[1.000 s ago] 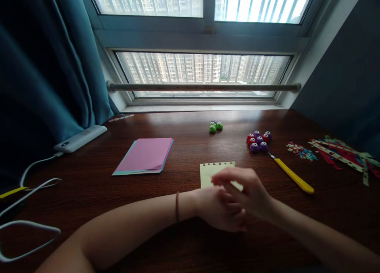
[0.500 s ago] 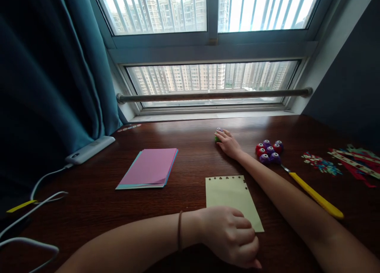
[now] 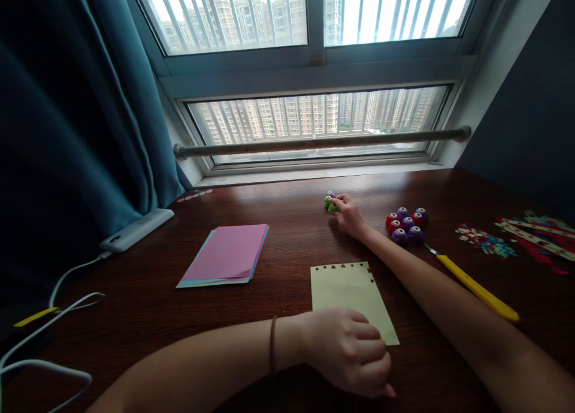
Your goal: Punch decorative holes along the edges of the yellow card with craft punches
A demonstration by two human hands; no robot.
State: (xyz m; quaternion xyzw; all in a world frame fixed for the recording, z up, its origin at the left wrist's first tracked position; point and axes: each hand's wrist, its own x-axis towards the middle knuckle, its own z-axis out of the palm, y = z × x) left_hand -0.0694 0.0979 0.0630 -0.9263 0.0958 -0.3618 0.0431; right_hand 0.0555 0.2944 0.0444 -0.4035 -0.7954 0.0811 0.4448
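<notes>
A cream sheet of paper (image 3: 341, 284) lies in front of me, with small star and heart shapes along its top and upper right edge. My left hand (image 3: 350, 350) rests over its lower part, fingers curled; whatever is under them is hidden. Farther back, my right hand (image 3: 349, 214) is closed, thumb and fingers pinching a green craft punch (image 3: 333, 207) at the front of a small cluster. Behind that one stand another green punch (image 3: 327, 200) and a purple-topped punch (image 3: 330, 193), partly hidden by my fingers.
Several purple and red punches (image 3: 407, 223) stand right of my right forearm, beside a yellow-handled tool (image 3: 476, 286). Small coloured bits (image 3: 485, 241) and patterned strips (image 3: 534, 239) lie far right. Left are stacked coloured papers (image 3: 227, 254), a white power strip (image 3: 137, 230) and cables (image 3: 67, 302).
My right hand has gone from lying spread over the punch cluster to pinching the front green punch, exposing more of the cluster. My left hand stays nearly still; the view has shifted slightly.
</notes>
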